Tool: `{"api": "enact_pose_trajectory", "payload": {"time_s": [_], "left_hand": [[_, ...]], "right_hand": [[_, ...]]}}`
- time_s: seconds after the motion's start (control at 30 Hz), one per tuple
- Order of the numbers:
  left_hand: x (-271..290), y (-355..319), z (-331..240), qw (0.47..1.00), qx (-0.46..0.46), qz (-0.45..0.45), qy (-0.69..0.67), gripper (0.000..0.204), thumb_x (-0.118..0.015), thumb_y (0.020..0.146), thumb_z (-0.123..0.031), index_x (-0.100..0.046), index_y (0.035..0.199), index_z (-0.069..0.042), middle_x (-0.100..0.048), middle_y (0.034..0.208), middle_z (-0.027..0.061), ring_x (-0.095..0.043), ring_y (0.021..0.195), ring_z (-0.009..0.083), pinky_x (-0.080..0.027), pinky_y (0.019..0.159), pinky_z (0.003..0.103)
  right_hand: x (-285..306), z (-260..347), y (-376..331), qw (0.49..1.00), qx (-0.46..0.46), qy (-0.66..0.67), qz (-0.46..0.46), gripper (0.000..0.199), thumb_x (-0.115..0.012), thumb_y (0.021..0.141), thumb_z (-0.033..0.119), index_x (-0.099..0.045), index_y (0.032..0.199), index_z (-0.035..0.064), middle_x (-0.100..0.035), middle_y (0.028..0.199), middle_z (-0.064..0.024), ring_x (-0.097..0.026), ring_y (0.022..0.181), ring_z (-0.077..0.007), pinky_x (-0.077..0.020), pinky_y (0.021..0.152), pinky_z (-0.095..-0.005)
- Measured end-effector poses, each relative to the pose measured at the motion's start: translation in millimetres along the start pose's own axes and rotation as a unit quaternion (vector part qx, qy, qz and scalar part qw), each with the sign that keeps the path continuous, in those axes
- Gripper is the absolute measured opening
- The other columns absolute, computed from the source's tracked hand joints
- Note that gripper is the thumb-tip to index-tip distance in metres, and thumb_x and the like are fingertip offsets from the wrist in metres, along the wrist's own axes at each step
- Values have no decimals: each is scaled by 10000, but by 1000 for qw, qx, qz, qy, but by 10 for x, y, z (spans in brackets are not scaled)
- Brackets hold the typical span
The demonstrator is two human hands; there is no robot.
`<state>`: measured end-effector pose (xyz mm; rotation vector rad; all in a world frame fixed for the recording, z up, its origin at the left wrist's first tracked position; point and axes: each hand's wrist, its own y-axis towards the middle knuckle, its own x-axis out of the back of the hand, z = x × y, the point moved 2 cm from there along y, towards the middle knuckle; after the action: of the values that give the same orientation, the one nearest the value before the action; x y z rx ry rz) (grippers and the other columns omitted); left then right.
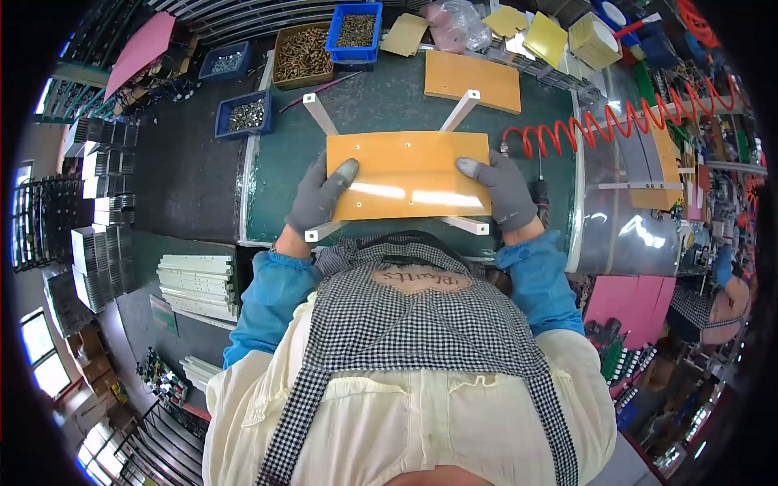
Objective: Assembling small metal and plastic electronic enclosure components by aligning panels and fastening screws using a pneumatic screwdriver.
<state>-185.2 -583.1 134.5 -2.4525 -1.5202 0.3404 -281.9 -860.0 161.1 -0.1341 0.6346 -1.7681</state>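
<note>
Between my two gloved hands is a glossy orange-yellow rectangular panel (389, 166) with small holes near its corners. My left hand (322, 188) grips the panel's left edge, thumb on top and the other fingers mostly hidden. At the right edge, my right hand (500, 185) holds it the same way. White bars stick out from beneath the panel: one at the far left (321, 115), one at the far right (460, 110), and two on the near side. Whether the bars are fastened to the panel is hidden.
Behind the panel, another orange board (472, 82) lies on the green bench. A cardboard box (302, 57) and a blue bin (354, 34) hold small metal parts. A red coiled hose (624, 117) crosses at right, above a dark hand tool (540, 194). White bars (197, 285) are stacked at left.
</note>
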Motion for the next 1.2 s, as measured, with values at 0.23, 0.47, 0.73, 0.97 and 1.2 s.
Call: {"api": "enact_pose_trajectory", "payload": {"time_s": [0.23,0.47,0.73,0.97,1.2], "left_hand": [[-101,-86,-167,995,37,3,-89,510,-634,925,-245,-475,1321,33,-580,1187,109,-563,1074,172,-467,916,309],[-93,-61,-116,998,10,-25,-62,481,-639,921,-242,-509,1292,36,-592,1161,111,-578,1029,169,-472,894,303],[-95,-46,-162,997,17,-18,-69,472,-634,920,-237,-514,1284,38,-598,1143,102,-576,1018,164,-469,890,299],[-125,-66,-223,996,32,-14,-83,474,-625,929,-234,-496,1306,23,-582,1170,101,-563,1045,162,-463,905,304],[-61,-24,-91,998,14,-26,-55,503,-631,926,-234,-481,1325,31,-551,1214,110,-551,1067,171,-455,920,305]], "right_hand": [[5,-29,4,1000,11,-17,-5,392,-677,857,163,-604,1178,-52,-679,1034,-105,-665,899,-174,-520,804,-280],[41,-89,29,999,24,-11,-24,368,-703,845,169,-626,1140,-37,-685,1013,-100,-666,867,-171,-525,778,-292],[84,-111,96,999,5,-32,-28,371,-687,855,144,-603,1168,-37,-673,1052,-111,-667,905,-184,-531,814,-305],[100,-124,95,999,5,-23,-22,352,-677,869,134,-603,1169,-35,-676,1044,-101,-668,896,-177,-534,800,-295],[15,-44,27,1000,24,-7,-18,339,-714,852,202,-654,1091,-31,-695,969,-89,-658,844,-157,-528,755,-291]]}}
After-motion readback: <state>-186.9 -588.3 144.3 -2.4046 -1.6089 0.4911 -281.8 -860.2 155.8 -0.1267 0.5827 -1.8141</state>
